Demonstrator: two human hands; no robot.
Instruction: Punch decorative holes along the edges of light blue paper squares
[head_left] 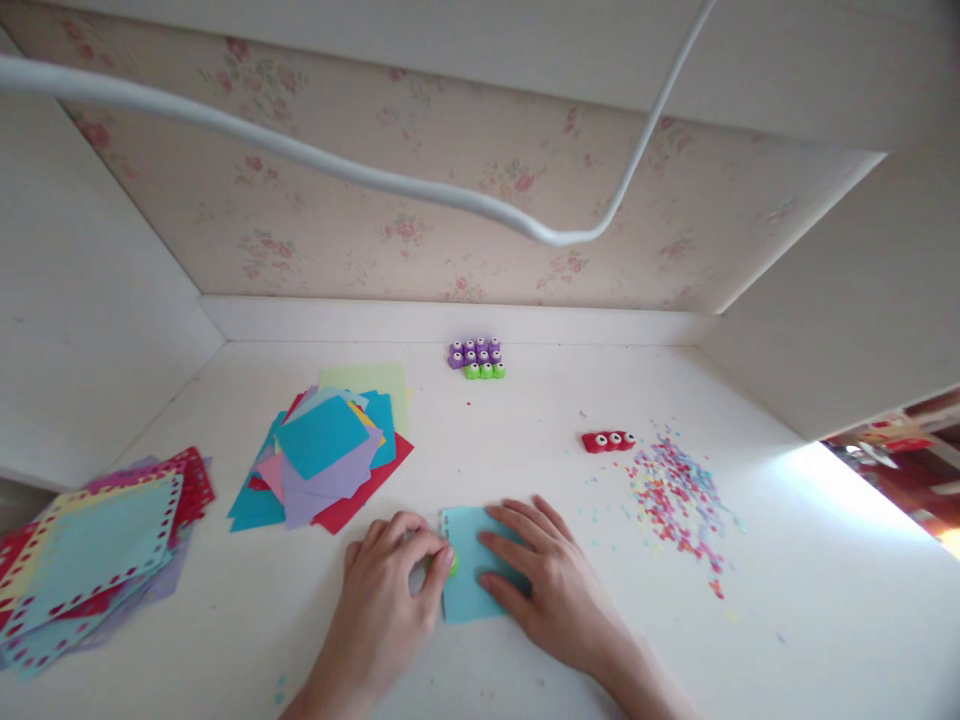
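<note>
A light blue sheet of paper (466, 590) lies on the white table in front of me, with a few small punched holes near the top of its left edge. My left hand (394, 575) is closed around a small green craft punch (454, 563) at that left edge; the fingers hide most of the punch. Flat on the paper's right part, fingers spread, rests my right hand (547, 580), covering the sheet's right edge.
Left of centre lies a pile of coloured paper (322, 440); at far left, sheets with punched borders (112, 540). Purple punches (480, 350) and green punches (486, 371) stand by the wall. Red punches (609, 441) sit beside scattered paper confetti (679, 495). A white cable (375, 180) hangs across.
</note>
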